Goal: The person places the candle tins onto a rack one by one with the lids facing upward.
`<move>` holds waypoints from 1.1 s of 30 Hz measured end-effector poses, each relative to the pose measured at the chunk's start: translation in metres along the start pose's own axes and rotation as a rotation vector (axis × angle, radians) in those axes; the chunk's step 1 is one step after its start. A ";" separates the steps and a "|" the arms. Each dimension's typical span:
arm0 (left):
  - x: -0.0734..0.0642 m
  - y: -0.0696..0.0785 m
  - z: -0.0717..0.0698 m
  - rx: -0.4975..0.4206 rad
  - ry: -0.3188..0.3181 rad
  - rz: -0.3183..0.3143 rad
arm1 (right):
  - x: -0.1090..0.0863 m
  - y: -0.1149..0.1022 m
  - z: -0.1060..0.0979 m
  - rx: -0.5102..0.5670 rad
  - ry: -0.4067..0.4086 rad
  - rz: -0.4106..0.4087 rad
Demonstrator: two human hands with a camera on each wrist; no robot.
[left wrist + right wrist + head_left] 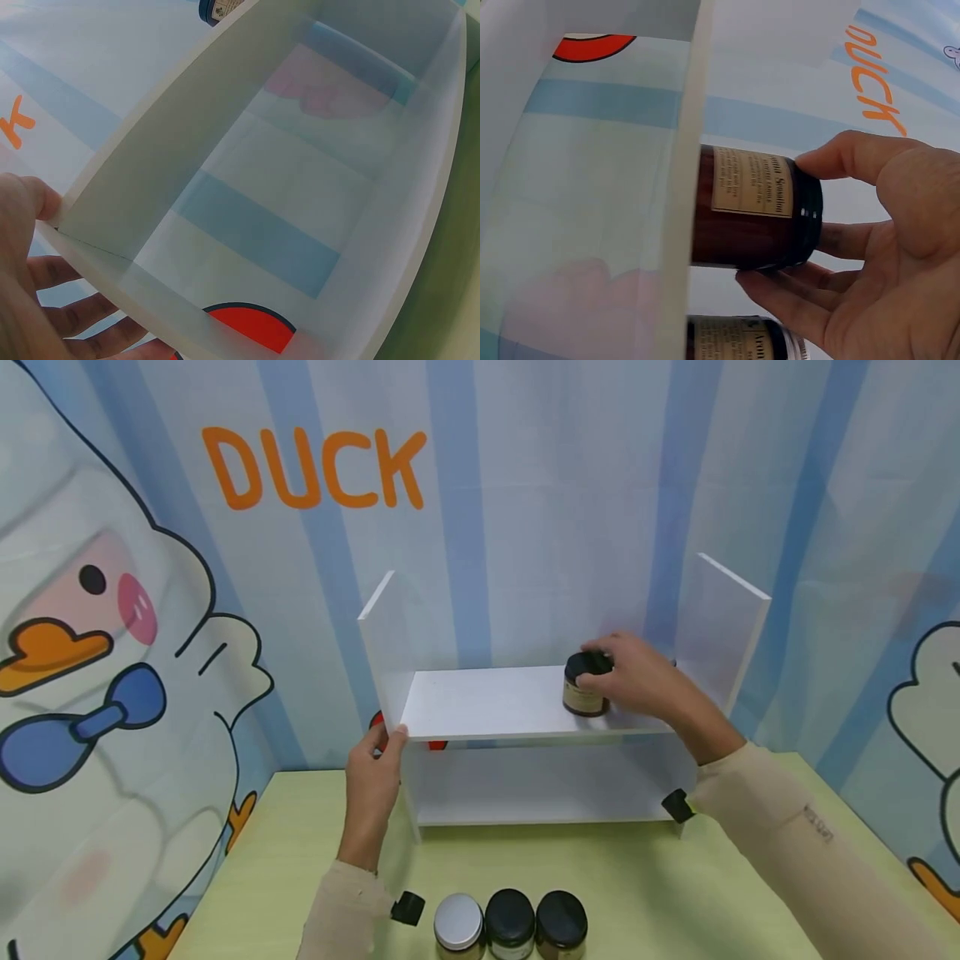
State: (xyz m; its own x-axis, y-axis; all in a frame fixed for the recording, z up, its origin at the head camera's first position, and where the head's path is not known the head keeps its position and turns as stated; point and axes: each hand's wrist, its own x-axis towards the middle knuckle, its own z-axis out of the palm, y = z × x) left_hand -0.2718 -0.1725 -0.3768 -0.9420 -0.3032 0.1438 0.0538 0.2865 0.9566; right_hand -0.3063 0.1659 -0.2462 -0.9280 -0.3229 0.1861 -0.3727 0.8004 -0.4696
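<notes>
A small white two-tier shelf (480, 703) with raised side panels stands on the table. My right hand (637, 675) holds a dark amber jar (742, 210) by its black lid, thumb on one side and fingers on the other. This jar is at the upper board, right of its middle. A second labelled jar (731, 339) stands beside it, mostly hidden behind my hand in the head view. My left hand (375, 777) grips the shelf's left side panel, thumb at the front edge and fingers (90, 311) along the outer face.
Three jars stand in a row on the table near me: a white-lidded jar (459, 922) at left, then a black-lidded jar (511, 920) and another black-lidded jar (562, 922). The pale green table (315, 835) meets a striped backdrop (517, 527) with duck drawings.
</notes>
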 end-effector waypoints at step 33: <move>0.000 -0.001 0.000 -0.007 0.008 0.003 | 0.030 -0.011 -0.024 -0.093 -0.172 0.057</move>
State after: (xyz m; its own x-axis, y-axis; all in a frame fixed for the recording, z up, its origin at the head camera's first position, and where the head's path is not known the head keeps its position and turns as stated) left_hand -0.2720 -0.1728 -0.3775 -0.9393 -0.3094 0.1486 0.0588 0.2814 0.9578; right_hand -0.3301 0.1597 -0.2148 -0.9366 -0.3505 0.0076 -0.3252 0.8605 -0.3921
